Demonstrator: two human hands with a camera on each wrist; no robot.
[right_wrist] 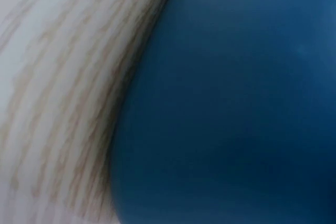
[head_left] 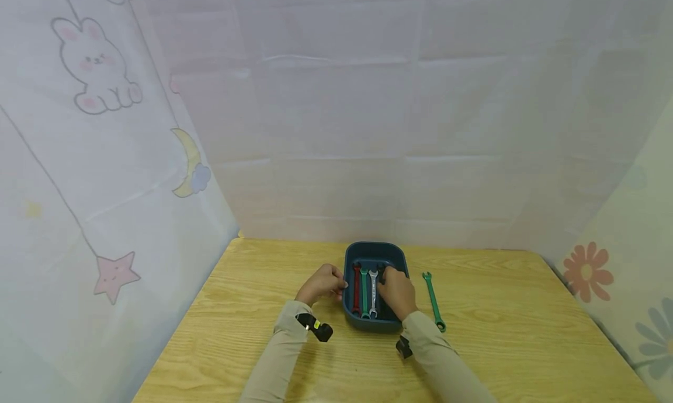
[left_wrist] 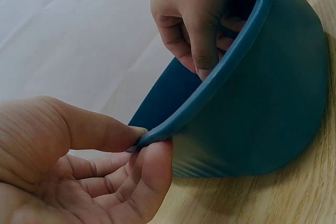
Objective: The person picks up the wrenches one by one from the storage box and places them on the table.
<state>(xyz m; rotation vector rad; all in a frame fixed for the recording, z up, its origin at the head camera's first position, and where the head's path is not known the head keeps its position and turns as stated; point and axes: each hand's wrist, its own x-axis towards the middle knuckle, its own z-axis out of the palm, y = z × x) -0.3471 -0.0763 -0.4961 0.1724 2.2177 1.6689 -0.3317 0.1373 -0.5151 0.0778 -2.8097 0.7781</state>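
A dark blue plastic box (head_left: 375, 327) stands on the table, its rim (left_wrist: 226, 66) pinched between the thumb and fingers of my left hand (head_left: 323, 283) at the left side. Inside lie a red wrench (head_left: 357, 289), a green wrench (head_left: 365, 293) and a silver wrench (head_left: 373, 294), side by side lengthwise. My right hand (head_left: 398, 292) reaches into the box's right part, fingers curled downward. At its fingertips the end of a dark wrench (head_left: 381, 268) shows, the rest hidden by the hand. The right wrist view holds mostly the box's outer wall (right_wrist: 226, 103).
Another green wrench (head_left: 433, 302) lies on the wooden table (head_left: 505, 327) to the right of the box, its ring end toward me. A pale printed sheet (head_left: 336, 117) hangs behind the table, with more at both sides.
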